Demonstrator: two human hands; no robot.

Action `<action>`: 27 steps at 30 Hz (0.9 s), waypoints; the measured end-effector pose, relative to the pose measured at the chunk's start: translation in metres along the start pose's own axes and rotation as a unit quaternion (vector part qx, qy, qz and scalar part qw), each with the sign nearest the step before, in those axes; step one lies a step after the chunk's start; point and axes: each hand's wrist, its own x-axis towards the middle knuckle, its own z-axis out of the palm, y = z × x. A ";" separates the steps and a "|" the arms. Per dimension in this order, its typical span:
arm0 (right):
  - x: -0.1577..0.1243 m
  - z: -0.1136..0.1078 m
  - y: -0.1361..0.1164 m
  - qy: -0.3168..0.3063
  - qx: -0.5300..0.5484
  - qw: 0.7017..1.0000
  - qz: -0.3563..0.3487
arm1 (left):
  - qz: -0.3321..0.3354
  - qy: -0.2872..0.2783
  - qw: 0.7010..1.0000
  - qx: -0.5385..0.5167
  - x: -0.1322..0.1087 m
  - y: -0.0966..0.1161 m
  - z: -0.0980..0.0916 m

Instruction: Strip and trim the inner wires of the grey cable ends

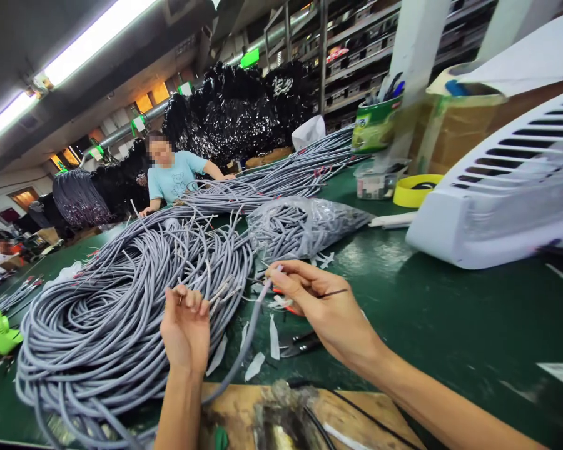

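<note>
My left hand (186, 326) is closed in a loose fist over the edge of a big coil of grey cables (117, 306), with a thin wire end poking up between its fingers. My right hand (319, 307) pinches the stripped end of one grey cable (251, 337) that runs down toward me, and a thin dark wire sticks out to the right of its fingers. White strips of cut sheath (273, 336) lie on the green table (426, 312) under my hands. Black-handled cutters (301, 344) rest just below my right hand.
A clear bag of grey cable pieces (304, 225) lies behind my hands. A white fan housing (511, 187) stands at right, with a yellow tape roll (415, 190) and green can (374, 125) beyond. A person in a light blue shirt (173, 175) works across the table. A wooden board (309, 412) lies near me.
</note>
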 end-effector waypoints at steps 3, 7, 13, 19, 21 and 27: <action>0.002 -0.001 -0.004 -0.023 -0.027 0.999 -0.029 | -0.083 -0.089 0.969 0.214 -0.004 -0.009 -0.002; 0.008 -0.007 -0.010 -0.019 -0.081 0.993 -0.084 | -0.153 -0.196 0.922 0.296 -0.013 -0.020 -0.003; 0.004 -0.020 -0.018 0.128 -0.259 0.928 -0.236 | 0.258 -0.123 0.809 0.514 -0.017 -0.007 -0.007; -0.009 -0.016 -0.020 0.096 -0.426 0.778 -0.453 | 0.447 -0.127 0.658 0.593 -0.023 -0.010 -0.002; -0.010 -0.015 -0.023 0.069 -0.446 0.748 -0.486 | 0.450 -0.130 0.642 0.607 -0.024 -0.012 -0.001; -0.016 -0.014 -0.021 0.017 -0.507 0.698 -0.506 | 0.430 -0.127 0.639 0.625 -0.025 -0.013 -0.004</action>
